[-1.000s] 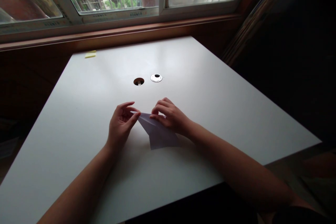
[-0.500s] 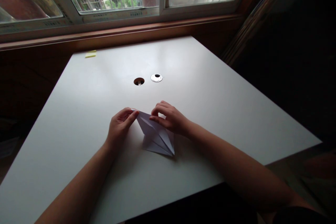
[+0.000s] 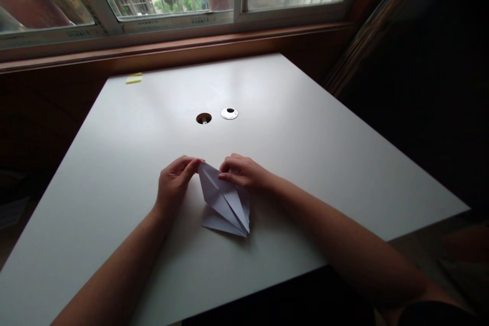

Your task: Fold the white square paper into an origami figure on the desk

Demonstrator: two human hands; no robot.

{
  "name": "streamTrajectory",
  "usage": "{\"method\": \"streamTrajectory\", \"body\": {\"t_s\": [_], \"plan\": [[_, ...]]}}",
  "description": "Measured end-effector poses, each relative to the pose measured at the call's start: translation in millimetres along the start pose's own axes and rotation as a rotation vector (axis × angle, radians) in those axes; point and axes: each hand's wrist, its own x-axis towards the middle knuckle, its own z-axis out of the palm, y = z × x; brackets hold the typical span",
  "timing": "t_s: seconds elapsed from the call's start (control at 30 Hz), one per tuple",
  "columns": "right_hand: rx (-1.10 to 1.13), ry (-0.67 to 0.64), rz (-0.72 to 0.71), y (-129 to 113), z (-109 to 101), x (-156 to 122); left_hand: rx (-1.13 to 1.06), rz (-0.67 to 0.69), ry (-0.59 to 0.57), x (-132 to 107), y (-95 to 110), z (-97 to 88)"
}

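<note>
A folded sheet of white paper (image 3: 221, 198) is held at the near middle of the table, tapering to a point at its upper left and to another at its lower right. Creases and layered flaps run along its length. My left hand (image 3: 178, 178) pinches the upper left tip between thumb and fingers. On the paper's upper right edge, my right hand (image 3: 242, 170) grips with thumb and curled forefinger. Part of the right side of the paper lies behind that hand. The lower flap spreads out just over the tabletop; whether it touches is hard to tell.
The white table (image 3: 305, 147) has an open cable hole (image 3: 204, 118) and, beside it, a silver grommet (image 3: 229, 113). A yellow sticky note (image 3: 134, 78) lies at the far left edge. Behind the table runs a wooden sill (image 3: 171, 45) under a barred window.
The folded paper has turned and tipped slightly, its lower point shifting down and left. My right hand has come down a little with its fingers curled closer. Both hands keep hold.
</note>
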Motion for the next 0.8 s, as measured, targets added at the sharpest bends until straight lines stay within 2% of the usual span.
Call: {"method": "streamTrajectory", "body": {"t_s": [0.5, 0.8], "plan": [[0.018, -0.035, 0.070, -4.5, -0.9, 1.5, -0.033, -0.041, -0.054, -1.8, 1.3, -0.2], [0.083, 0.036, 0.051, -8.2, 0.0, 3.0, 0.067, -0.144, -0.231, -1.5, 1.5, -1.6]]}}
